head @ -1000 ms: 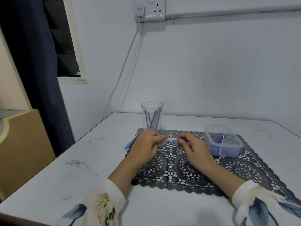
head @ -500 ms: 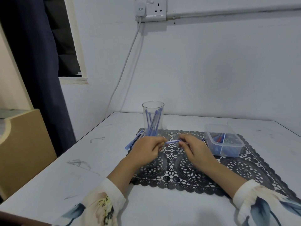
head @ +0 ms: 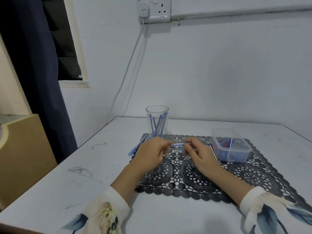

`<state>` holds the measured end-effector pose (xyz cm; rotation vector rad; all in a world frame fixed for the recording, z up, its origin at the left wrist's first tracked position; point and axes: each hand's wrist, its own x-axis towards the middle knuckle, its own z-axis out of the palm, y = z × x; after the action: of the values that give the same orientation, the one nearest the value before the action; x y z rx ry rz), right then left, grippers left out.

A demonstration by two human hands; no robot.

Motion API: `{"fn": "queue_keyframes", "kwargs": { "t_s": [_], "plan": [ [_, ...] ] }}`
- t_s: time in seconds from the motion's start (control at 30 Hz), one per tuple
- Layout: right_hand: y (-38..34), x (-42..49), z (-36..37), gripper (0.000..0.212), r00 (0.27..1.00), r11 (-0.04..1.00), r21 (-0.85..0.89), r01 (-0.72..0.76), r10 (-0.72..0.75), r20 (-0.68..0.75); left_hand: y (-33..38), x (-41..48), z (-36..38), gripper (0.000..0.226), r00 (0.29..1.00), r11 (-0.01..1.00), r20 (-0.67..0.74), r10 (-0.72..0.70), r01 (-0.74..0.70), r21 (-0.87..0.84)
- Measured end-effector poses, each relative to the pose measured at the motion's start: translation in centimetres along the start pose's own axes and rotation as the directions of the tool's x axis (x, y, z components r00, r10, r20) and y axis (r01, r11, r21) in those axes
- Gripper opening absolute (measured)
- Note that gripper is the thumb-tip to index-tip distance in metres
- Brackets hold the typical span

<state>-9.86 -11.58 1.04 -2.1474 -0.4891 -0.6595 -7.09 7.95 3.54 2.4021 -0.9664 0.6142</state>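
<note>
Starting nearest: white floral-print left sleeve [head: 104,215] and matching right sleeve [head: 270,213] at the bottom edge, both forearms over the scuffed white table [head: 76,183]. Forearms reach forward onto a black lace-pattern placemat [head: 253,176] lying flat on the table.

Left hand [head: 150,152] is curled, fingertips pinching the left end of a thin blue plastic pen [head: 177,145]. Right hand [head: 198,154] is curled too, fingers pinching the right end of it. The pen lies roughly level between the two hands, just above the far half of the mat; only its short middle stretch shows, both ends hidden by fingers.

Just left of the left hand, a loose bunch of blue pens [head: 136,147] lies slanted on the table, at the mat's far-left corner. Right of the right hand, a clear rectangular plastic box with a divider [head: 239,155] sits on the mat, with blue and red pieces inside, too blurred to identify.

Behind the left hand, a tall clear tumbler [head: 157,110] stands upright at the mat's far edge with several blue pens leaning inside.

Farther back: white wall socket [head: 159,10] with plugged-in white cable [head: 130,65] hanging down, dark blue curtain [head: 33,65] at left.
</note>
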Motion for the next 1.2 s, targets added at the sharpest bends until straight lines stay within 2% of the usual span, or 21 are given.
{"fn": "queue_keyframes", "kwargs": {
  "t_s": [0.1,0.23,0.37,0.53,0.7,0.9,1.0,1.1,1.13,1.2],
  "plan": [
    [0.3,0.1,-0.1,0.026,0.999,0.992,-0.115,0.050,-0.052,-0.016,0.0,0.0,0.1,0.039,1.000,1.000,0.014,0.024,-0.024,0.000],
    [0.7,0.2,0.0,0.050,1.000,0.997,-0.076,0.018,-0.019,-0.009,-0.3,-0.1,0.4,0.039,0.994,0.994,-0.032,0.106,-0.106,0.002],
    [0.4,0.0,-0.1,0.038,0.999,0.998,-0.053,-0.019,0.020,0.031,-0.4,0.1,0.5,0.037,0.992,0.994,-0.069,0.109,-0.109,0.005],
    [0.2,0.1,-0.2,0.025,0.998,0.971,-0.229,0.065,-0.058,0.041,-0.5,0.1,0.7,0.036,0.994,0.995,-0.046,0.098,-0.098,-0.003],
    [0.1,0.2,-0.1,0.036,0.998,0.964,-0.266,-0.015,0.030,0.052,-0.1,0.0,1.3,0.022,0.994,0.994,-0.060,0.090,-0.085,0.069],
    [-1.0,0.6,-0.3,0.043,0.981,0.943,-0.288,-0.167,0.187,0.046,0.5,0.4,1.4,0.015,0.988,0.999,-0.147,-0.038,0.036,-0.015],
    [-1.4,0.9,-0.5,0.044,0.974,0.930,-0.309,-0.200,0.222,0.037,0.5,0.5,1.6,0.013,0.982,1.000,-0.188,-0.019,0.020,0.006],
    [-1.6,1.1,-0.5,0.046,0.952,0.926,-0.250,-0.284,0.302,0.040,0.1,0.6,2.0,0.010,0.968,0.998,-0.248,0.041,-0.029,0.052],
    [-1.5,1.2,-0.5,0.046,0.936,0.924,-0.184,-0.336,0.350,0.047,0.1,0.6,2.1,0.011,0.961,0.997,-0.270,0.062,-0.046,0.066],
    [-1.3,1.1,-0.2,0.046,0.889,0.886,0.083,-0.456,0.450,0.080,0.0,0.6,2.2,0.011,0.952,0.993,-0.291,0.098,-0.076,0.084]
  ]
}}
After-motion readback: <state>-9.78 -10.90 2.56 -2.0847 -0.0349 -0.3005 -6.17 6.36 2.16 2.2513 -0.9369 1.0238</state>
